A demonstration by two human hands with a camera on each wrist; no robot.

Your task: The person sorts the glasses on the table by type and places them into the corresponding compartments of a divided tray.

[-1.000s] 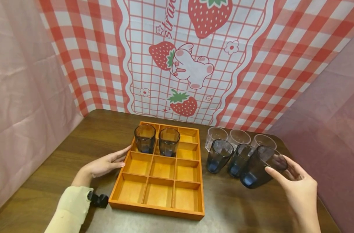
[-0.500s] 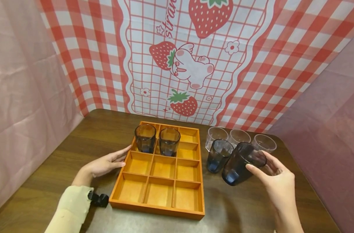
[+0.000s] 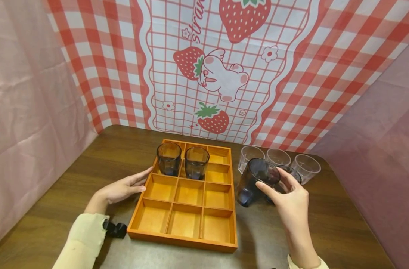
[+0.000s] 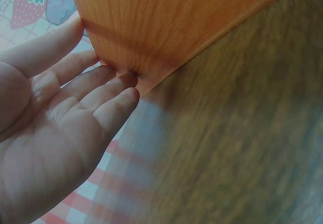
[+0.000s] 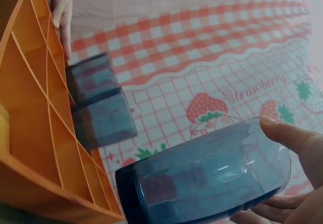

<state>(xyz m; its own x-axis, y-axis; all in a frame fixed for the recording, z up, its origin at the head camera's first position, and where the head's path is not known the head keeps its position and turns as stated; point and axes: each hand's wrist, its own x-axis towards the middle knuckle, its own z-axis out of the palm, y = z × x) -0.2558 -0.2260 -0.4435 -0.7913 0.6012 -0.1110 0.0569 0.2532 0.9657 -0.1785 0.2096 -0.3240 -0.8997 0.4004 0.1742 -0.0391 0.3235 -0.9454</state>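
Note:
My right hand (image 3: 290, 198) grips a dark tinted glass (image 5: 202, 178) near its rim, thumb on one side and fingers on the other. The glass tilts, base toward the tray, just right of the tray's edge in the head view. A divided wooden tray (image 3: 187, 205) lies on the table; the straight fingers of my left hand (image 3: 121, 188) rest against its left side. In the left wrist view, the fingertips (image 4: 130, 94) touch the outer wall low down. Two dark glasses, one left (image 3: 169, 160) and one middle (image 3: 196, 164), stand upright in the tray's second row from the back.
Three clear glasses (image 3: 306, 168) stand in a row at the back right of the table (image 3: 338, 224). Another dark glass (image 3: 290, 172) is partly hidden behind my right hand. A checked strawberry cloth (image 3: 207, 67) hangs behind, and pink fabric hangs at both sides.
My right hand has carried the dark glass leftward, across the standing glasses, to near the tray's right edge. The left hand has stayed against the tray.

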